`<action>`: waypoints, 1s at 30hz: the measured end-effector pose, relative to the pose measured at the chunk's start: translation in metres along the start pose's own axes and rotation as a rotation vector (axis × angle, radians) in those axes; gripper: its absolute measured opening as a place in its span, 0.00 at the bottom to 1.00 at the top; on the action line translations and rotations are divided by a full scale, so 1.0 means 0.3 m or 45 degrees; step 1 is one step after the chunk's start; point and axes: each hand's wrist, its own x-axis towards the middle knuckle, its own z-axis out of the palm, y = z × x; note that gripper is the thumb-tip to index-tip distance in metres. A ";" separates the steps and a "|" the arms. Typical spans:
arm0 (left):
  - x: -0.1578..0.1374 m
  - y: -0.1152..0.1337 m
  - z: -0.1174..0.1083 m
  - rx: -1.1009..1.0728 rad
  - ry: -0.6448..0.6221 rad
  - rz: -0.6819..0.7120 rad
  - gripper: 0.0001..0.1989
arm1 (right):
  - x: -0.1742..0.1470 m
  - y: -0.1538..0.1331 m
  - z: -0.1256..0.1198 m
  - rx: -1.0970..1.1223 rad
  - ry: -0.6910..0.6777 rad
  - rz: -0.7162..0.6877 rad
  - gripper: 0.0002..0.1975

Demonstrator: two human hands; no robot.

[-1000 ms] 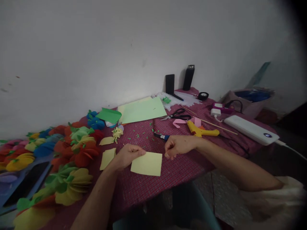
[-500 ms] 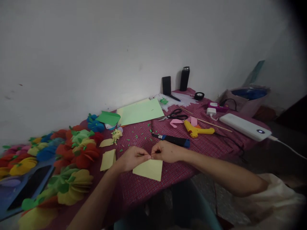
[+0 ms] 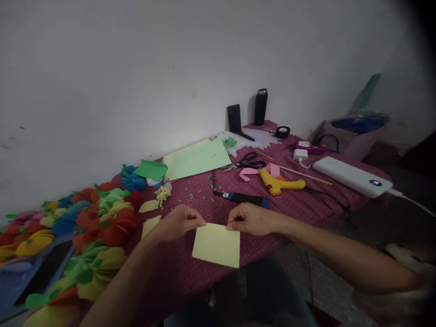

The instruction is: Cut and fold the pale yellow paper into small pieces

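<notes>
Between my hands is a pale yellow sheet of paper [image 3: 216, 246], roughly square, near the table's front edge. My left hand [image 3: 184, 222] pinches its far left corner between thumb and finger. At the far edge, toward the right corner, my right hand [image 3: 248, 219] pinches the same sheet. Left of my left hand lies another yellow paper piece [image 3: 151, 224], partly hidden by my wrist. Just beyond my right hand is a soldering-iron-like tool [image 3: 247, 199] with a black and blue handle.
Colourful paper flowers [image 3: 112, 222] crowd the left side. Farther back lie light green sheets [image 3: 197, 160], black scissors [image 3: 247, 162] and a yellow glue gun [image 3: 281, 183]. A white power bank [image 3: 352, 176] sits at the right, a black bottle [image 3: 260, 108] by the wall. Green scraps are scattered mid-table.
My hands have moved apart along the paper's far edge, the left to the left corner and the right rightward. The sheet now shows more fully and sits slightly nearer me.
</notes>
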 end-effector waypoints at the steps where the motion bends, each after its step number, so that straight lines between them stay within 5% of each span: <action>1: 0.000 -0.010 -0.002 -0.006 0.016 -0.010 0.14 | -0.011 0.008 0.009 0.025 -0.001 0.009 0.12; 6: -0.002 -0.045 -0.011 0.071 0.105 -0.055 0.15 | -0.048 0.025 0.067 0.268 0.010 0.140 0.10; 11: 0.007 -0.018 0.012 -0.028 0.527 0.025 0.14 | -0.023 0.008 0.104 0.659 0.137 0.303 0.10; 17: 0.018 -0.002 0.061 -0.280 0.195 -0.240 0.17 | 0.010 -0.004 0.111 0.648 0.196 0.302 0.11; 24: 0.030 -0.016 0.089 -0.334 0.145 -0.198 0.14 | 0.034 -0.019 0.092 0.306 0.161 0.152 0.13; 30: 0.025 -0.021 0.060 -0.335 0.161 -0.215 0.15 | 0.029 -0.010 0.112 0.381 0.067 0.224 0.12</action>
